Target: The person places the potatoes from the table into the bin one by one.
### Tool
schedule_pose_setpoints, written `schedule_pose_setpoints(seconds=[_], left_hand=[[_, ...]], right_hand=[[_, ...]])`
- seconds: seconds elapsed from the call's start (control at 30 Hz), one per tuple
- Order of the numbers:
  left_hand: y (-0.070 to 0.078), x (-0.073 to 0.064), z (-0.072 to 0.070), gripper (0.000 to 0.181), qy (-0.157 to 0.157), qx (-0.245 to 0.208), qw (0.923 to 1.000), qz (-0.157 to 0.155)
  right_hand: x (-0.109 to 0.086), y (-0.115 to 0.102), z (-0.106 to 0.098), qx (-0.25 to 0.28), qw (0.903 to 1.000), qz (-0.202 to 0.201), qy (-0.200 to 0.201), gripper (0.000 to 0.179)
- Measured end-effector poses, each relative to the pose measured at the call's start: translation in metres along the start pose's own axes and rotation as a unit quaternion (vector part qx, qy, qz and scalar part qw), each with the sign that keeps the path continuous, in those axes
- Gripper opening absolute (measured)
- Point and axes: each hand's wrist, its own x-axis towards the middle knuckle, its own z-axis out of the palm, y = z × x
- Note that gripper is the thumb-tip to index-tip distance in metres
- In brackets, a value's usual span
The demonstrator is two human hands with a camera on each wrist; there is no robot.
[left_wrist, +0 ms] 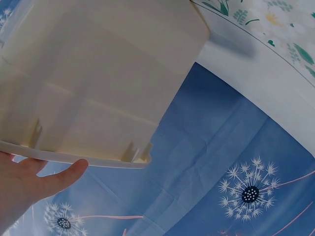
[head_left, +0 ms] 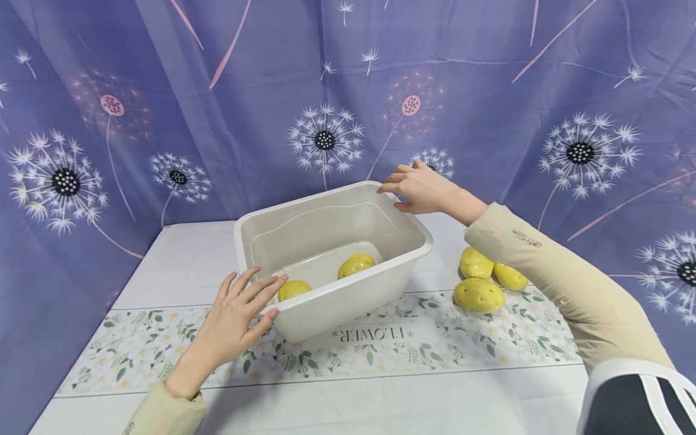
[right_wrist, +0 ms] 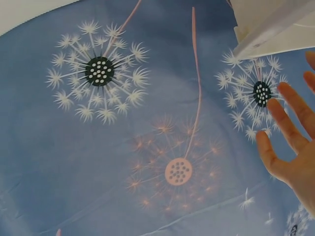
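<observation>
A light grey plastic basin [head_left: 337, 305] stands at an angle on the table, with two yellow potatoes [head_left: 356, 266] inside. My left hand [head_left: 231, 320] is at its near left corner, fingers extended over the rim. Seen from the left wrist, the thumb [left_wrist: 69, 176] lies along the rim's edge, while the other fingers are partly hidden. At the far right corner, my right hand [head_left: 417, 188] hovers by the rim, fingers slightly bent. The right wrist view has that hand [right_wrist: 295, 142] with spread fingers, a gap between it and the basin [right_wrist: 275, 24].
Three more yellow potatoes [head_left: 479, 295] lie together to the basin's right, below the right forearm. A floral strip [head_left: 380, 344] runs across the white table [head_left: 380, 405]. Behind the table hangs a blue-purple curtain [head_left: 261, 115] with dandelion prints, close to the basin's far side.
</observation>
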Motion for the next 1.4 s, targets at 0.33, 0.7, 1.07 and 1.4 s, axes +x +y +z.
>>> schedule_pose_setpoints(seconds=[0.33, 0.7, 1.07, 1.4], left_hand=[[0.002, 0.000, 0.000, 0.048, -0.004, -0.003, 1.0000, -0.004], [0.002, -0.001, 0.001, 0.048, 0.000, -0.005, 1.0000, -0.001], [0.001, -0.002, 0.002, 0.048, -0.001, -0.010, 0.9999, -0.001], [0.001, 0.000, 0.001, 0.049, 0.002, -0.010, 0.9999, 0.000]], right_hand=[[-0.042, 0.003, -0.009, 0.005, 0.9993, 0.015, 0.032, 0.035], [-0.100, 0.009, -0.006, 0.015, 0.9975, 0.040, 0.057, 0.037], [-0.144, 0.008, 0.013, 0.014, 0.9968, 0.021, 0.076, 0.040], [-0.165, 0.010, 0.041, 0.025, 0.9977, 0.056, 0.029, 0.037]])
